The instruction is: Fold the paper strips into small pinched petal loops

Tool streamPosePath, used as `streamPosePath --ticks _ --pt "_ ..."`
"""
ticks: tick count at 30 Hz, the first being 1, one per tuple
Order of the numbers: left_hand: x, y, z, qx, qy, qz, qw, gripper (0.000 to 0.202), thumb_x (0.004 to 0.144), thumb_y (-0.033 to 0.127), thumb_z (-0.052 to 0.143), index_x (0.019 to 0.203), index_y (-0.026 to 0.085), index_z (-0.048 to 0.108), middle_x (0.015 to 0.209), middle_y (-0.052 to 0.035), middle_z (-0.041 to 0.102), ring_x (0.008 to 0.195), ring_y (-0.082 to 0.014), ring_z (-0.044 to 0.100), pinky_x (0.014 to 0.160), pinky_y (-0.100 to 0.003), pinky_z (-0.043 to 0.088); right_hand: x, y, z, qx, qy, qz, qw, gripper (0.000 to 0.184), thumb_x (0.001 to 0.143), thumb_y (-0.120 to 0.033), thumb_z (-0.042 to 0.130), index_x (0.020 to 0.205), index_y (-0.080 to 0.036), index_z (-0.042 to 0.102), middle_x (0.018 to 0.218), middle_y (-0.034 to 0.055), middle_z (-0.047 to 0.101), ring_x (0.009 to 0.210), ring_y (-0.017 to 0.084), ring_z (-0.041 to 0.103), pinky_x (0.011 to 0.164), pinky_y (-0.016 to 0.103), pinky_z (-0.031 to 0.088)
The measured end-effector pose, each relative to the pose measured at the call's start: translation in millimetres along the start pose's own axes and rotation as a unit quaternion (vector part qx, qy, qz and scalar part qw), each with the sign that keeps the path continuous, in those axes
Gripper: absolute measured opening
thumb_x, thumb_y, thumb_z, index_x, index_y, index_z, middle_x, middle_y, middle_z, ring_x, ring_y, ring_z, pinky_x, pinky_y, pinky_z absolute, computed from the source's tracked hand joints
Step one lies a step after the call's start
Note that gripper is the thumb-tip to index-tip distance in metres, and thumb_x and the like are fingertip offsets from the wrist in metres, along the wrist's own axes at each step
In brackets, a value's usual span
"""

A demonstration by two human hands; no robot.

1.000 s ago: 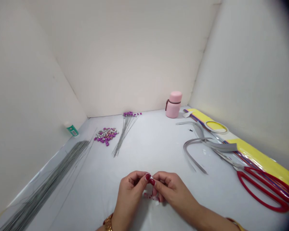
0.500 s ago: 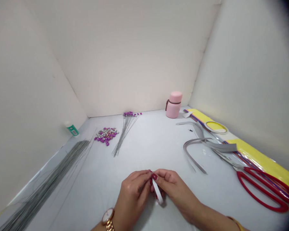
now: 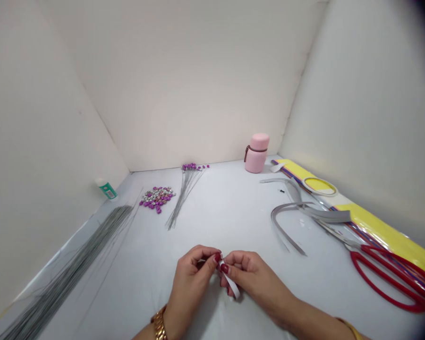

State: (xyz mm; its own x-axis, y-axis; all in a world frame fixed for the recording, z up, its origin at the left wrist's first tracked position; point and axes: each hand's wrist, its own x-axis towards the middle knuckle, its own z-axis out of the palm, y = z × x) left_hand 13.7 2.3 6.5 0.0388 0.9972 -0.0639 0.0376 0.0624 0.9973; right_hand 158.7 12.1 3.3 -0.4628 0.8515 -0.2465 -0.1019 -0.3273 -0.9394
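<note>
A narrow white paper strip (image 3: 231, 284) runs between my fingertips at the front of the table, its loose end curling down toward me. My left hand (image 3: 198, 271) pinches the strip's upper end between thumb and fingers. Close beside it, my right hand (image 3: 250, 271) grips the strip just below, thumb on top. The fingertips of both hands nearly touch, and they hide most of the strip's upper end. Beyond my hands lies a bundle of wires with purple tips (image 3: 184, 193). Left of that is a pile of small purple and silver folded pieces (image 3: 157, 197).
Long bare wires (image 3: 81, 264) lie along the left side, with a green-labelled container (image 3: 108, 190) behind them. A pink flask (image 3: 257, 153) stands at the back. On the right are grey paper strips (image 3: 286, 226), red-handled scissors (image 3: 386, 274), a tape roll (image 3: 319, 186) and yellow sheets (image 3: 378, 226).
My left hand has rolled so its thumb now presses at the strip's upper end. The right thumb has slid slightly down the strip. The other things stay in place.
</note>
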Motion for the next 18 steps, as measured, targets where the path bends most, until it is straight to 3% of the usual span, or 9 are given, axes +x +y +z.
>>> streamPosePath --ticks 3,7,13,18 --pt "-0.7 -1.0 3.7 -0.038 0.009 -0.021 0.999 0.020 0.074 0.031 0.059 0.078 0.013 0.066 0.051 -0.0012 0.062 0.049 -0.0155 0.059 0.052 -0.026 0.047 0.7 0.8 0.3 0.003 -0.003 -0.003 1.000 0.033 0.075 -0.045 0.058 0.072 -0.012 0.059 0.061 0.0012 0.060 0.049 0.009 0.049 0.049 0.021 0.035" --pt "-1.1 -2.8 5.4 -0.014 0.042 0.002 0.999 0.021 0.072 0.032 0.061 0.076 0.012 0.067 0.050 -0.0027 0.063 0.049 -0.0161 0.060 0.049 -0.025 0.047 0.5 -0.5 1.6 0.018 -0.004 -0.001 1.000 0.032 0.076 -0.043 0.057 0.072 -0.011 0.059 0.062 0.0018 0.061 0.049 0.008 0.049 0.050 0.022 0.035" --pt "-3.2 -3.7 4.4 0.054 0.076 0.052 0.994 0.013 0.071 0.026 0.062 0.073 0.015 0.069 0.065 -0.0049 0.067 0.061 -0.0170 0.062 0.058 -0.026 0.047 -2.1 -5.0 4.2 0.049 0.004 0.005 0.999 0.033 0.073 -0.045 0.059 0.066 -0.012 0.058 0.062 0.0015 0.061 0.050 0.008 0.049 0.053 0.023 0.035" --pt "-0.8 -3.7 9.0 -0.098 0.007 -0.045 0.994 0.017 0.076 0.029 0.058 0.074 0.012 0.062 0.047 0.0001 0.058 0.042 -0.0146 0.057 0.047 -0.026 0.044 -0.6 -0.9 2.1 0.007 0.010 -0.004 1.000 0.033 0.074 -0.045 0.058 0.069 -0.012 0.059 0.061 0.0013 0.060 0.049 0.009 0.049 0.049 0.022 0.035"
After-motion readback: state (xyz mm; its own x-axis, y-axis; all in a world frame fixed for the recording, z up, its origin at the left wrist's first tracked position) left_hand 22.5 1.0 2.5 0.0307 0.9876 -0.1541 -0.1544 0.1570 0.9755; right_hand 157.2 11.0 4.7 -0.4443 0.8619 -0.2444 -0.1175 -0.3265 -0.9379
